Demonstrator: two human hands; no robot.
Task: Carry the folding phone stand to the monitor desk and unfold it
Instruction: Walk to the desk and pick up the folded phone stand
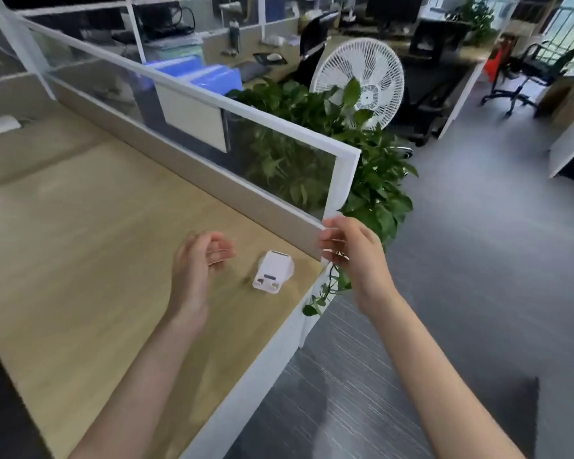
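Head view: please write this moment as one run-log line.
small white folding phone stand: on wooden desk, near corner, untouched | left hand: open, empty | right hand: open, empty | carry: not begun

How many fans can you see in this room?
1. The white fan stands on the floor behind the leafy green plant, past the end of the desk divider. More could be hidden behind the other desks.

White phone stand [273, 271] lies on the desk [80, 243] between empty left hand [198, 260] and right hand [353, 250].
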